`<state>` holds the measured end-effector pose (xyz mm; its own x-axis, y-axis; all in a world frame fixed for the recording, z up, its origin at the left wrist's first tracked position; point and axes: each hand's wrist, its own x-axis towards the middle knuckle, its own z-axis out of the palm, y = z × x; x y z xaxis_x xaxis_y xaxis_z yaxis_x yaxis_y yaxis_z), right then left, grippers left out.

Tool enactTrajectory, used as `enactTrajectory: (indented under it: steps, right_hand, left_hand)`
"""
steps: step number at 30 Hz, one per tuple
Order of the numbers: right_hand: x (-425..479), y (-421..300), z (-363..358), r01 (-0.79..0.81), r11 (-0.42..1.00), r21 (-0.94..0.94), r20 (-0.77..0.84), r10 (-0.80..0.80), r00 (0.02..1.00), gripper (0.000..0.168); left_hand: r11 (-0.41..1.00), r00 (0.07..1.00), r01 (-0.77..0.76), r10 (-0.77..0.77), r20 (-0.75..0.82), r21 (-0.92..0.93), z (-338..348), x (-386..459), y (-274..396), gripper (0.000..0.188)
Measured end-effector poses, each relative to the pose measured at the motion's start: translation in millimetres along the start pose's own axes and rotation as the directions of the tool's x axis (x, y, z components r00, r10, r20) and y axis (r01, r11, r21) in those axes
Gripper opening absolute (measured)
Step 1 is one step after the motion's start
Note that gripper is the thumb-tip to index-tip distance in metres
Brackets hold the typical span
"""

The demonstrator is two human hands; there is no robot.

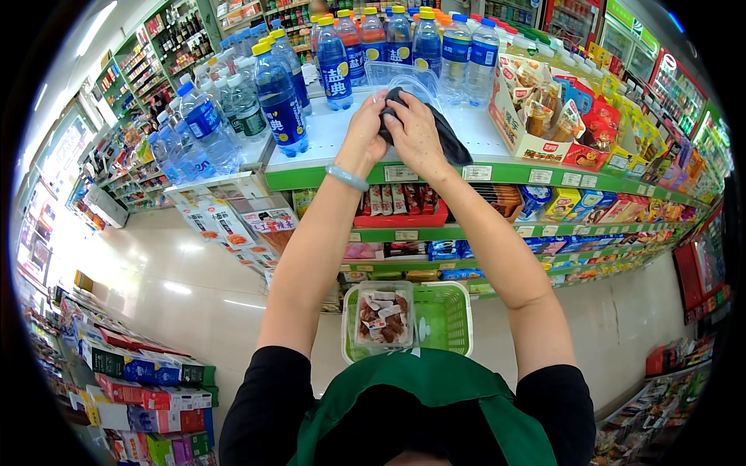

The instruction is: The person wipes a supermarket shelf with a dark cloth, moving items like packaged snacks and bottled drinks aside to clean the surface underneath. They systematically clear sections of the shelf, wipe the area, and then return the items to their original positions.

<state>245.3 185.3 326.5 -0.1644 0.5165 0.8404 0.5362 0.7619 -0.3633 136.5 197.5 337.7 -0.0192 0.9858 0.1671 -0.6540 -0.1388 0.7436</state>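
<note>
On the white top shelf (361, 131), both my hands are close together around a dark cloth (449, 137) and a clear plastic container (408, 76). My left hand (370, 125) grips the container's near left side, its fingers partly hidden. My right hand (414, 128) presses the cloth against the container, and the rest of the cloth hangs down to the right. Behind them stand several blue-labelled bottles (336, 73) with yellow caps. Below my arms, a clear tub of wrapped snacks (383, 314) sits in the left part of a green plastic basket (446, 317).
Water bottles (204, 119) crowd the shelf at left. Open cartons of packaged snacks (533, 125) line its right side. Green price rails (507, 173) edge the shelf, with packed lower shelves beneath. Stacked boxes (148, 373) stand at lower left, and a snack rack (647, 419) at lower right.
</note>
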Motion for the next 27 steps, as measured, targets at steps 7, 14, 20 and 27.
enactTrajectory:
  steps: [7,14,20,27]
  right_hand:
    - [8.4,2.9,-6.5,0.047,0.997,-0.066,-0.067,-0.051,0.996,0.03]
    - [38.8,-1.1,-10.5,0.332,0.942,0.04,-0.132,-0.324,0.937,0.023]
    - [39.8,49.5,-34.0,0.079,0.996,-0.038,-0.112,-0.082,0.99,0.025]
    - [-27.6,8.7,-31.3,0.01,0.997,-0.078,-0.066,-0.015,0.998,0.028]
  left_hand:
    - [0.998,0.987,0.036,-0.044,0.155,0.05,8.0,-45.5,5.4,0.03]
    - [0.997,0.962,0.057,-0.066,0.263,0.043,4.1,-58.9,13.5,0.033]
    - [0.998,0.972,0.042,-0.054,0.227,0.054,1.8,-71.0,10.1,0.032]
    - [0.996,0.989,-0.091,0.091,0.116,-0.004,-1.9,-54.7,-4.4,0.029]
